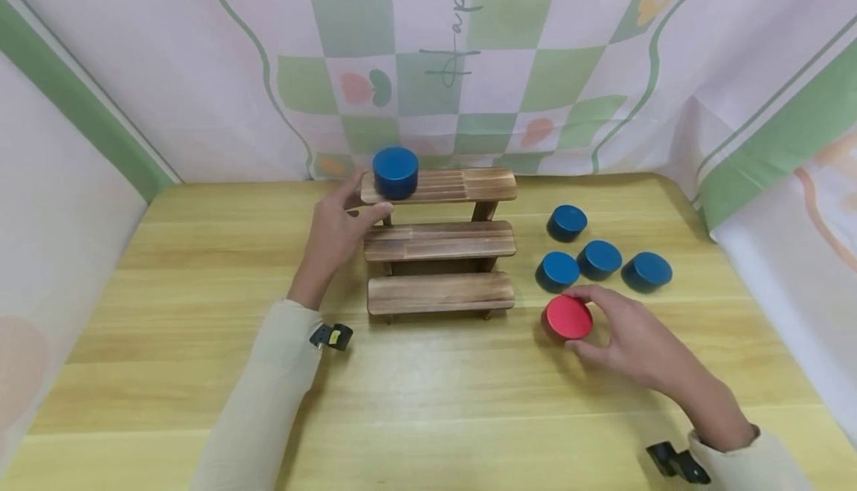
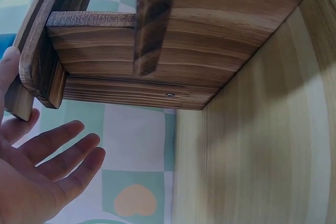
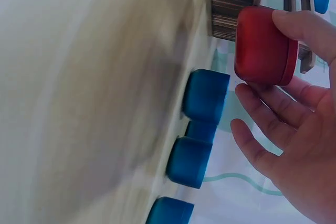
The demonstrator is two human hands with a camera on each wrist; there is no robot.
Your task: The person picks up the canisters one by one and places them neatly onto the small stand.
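A three-tier wooden stand (image 1: 440, 241) stands mid-table. On the left end of its top shelf sits a round blue tin (image 1: 396, 172). My left hand (image 1: 337, 227) pinches that end of the shelf between thumb and index finger; in the left wrist view the other fingers (image 2: 71, 163) spread below it. My right hand (image 1: 632, 335) grips a round red tin (image 1: 567, 318) by its sides, thumb nearest me. The right wrist view shows the red tin (image 3: 264, 45) raised off the table.
Several blue tins lie on the table right of the stand, among them a far one (image 1: 567, 222), a near one (image 1: 558, 271) and a rightmost one (image 1: 646, 271). Behind the wooden table (image 1: 428, 409) hangs a checkered cloth (image 1: 428, 67).
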